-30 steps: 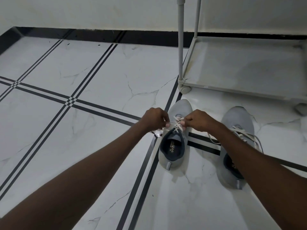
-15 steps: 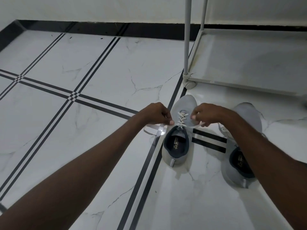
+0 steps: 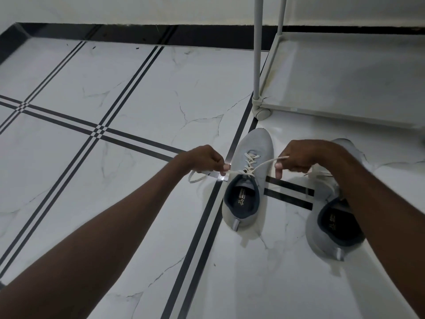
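A grey sneaker [image 3: 254,146] with a dark blue lining stands on the floor, toe pointing away from me. Its white lace [image 3: 250,163] runs out to both sides. My left hand [image 3: 203,161] pinches the left lace end just left of the shoe, the loose tail curving away on the floor. My right hand [image 3: 301,157] pinches the right lace end, raised a little above and right of the shoe. A second grey sneaker [image 3: 331,229] stands to the right, partly hidden by my right forearm.
The floor [image 3: 138,93] is white marble tile with black stripes. A white wheeled rack [image 3: 345,74] with thin poles stands at the back right, its caster [image 3: 262,113] just beyond the shoe's toe. A black skirting line runs along the wall.
My hands have drawn apart from over the shoe's tongue, pulling the two lace ends out to the left and right. The view has tilted and moved closer.
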`<state>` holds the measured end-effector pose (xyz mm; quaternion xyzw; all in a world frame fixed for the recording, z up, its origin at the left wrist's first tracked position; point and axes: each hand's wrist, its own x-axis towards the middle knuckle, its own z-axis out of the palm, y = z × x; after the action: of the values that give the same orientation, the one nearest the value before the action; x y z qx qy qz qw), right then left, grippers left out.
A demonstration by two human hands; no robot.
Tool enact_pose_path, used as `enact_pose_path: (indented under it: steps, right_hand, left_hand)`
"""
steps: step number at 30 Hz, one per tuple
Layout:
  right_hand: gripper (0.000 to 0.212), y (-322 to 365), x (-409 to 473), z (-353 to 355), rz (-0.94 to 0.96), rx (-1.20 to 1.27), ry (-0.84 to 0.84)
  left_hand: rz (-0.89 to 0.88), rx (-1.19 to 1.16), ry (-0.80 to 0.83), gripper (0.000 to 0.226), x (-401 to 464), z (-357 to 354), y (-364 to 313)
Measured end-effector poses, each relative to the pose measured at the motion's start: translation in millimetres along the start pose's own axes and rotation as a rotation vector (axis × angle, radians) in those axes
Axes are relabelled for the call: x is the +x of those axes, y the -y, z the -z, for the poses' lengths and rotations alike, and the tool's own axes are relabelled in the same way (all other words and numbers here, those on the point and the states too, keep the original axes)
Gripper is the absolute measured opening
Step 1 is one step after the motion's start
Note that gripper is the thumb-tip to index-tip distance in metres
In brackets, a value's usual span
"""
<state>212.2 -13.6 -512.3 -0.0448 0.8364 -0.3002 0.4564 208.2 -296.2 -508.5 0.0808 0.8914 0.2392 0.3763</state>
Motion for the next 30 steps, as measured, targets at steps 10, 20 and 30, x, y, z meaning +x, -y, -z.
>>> enact_pose_path:
  steps: [10,20,30]
  right_hand:
    - [0.042,19,12,-39,0.145,0.145,-0.181]
    - [0.046,-43,16,-29,-0.084,0.045,-0.343]
    - [0.045,-42,22,-39,-0.171,-0.104,-0.477]
  left_hand:
    - [-0.001,-0.003,0.075,0.033,3,-11,-20]
    - [0.113,-0.489,0.066,0.022,-7,-43,46]
    - [0.105,-0.526,0.000,0.022,-19,-45,54]
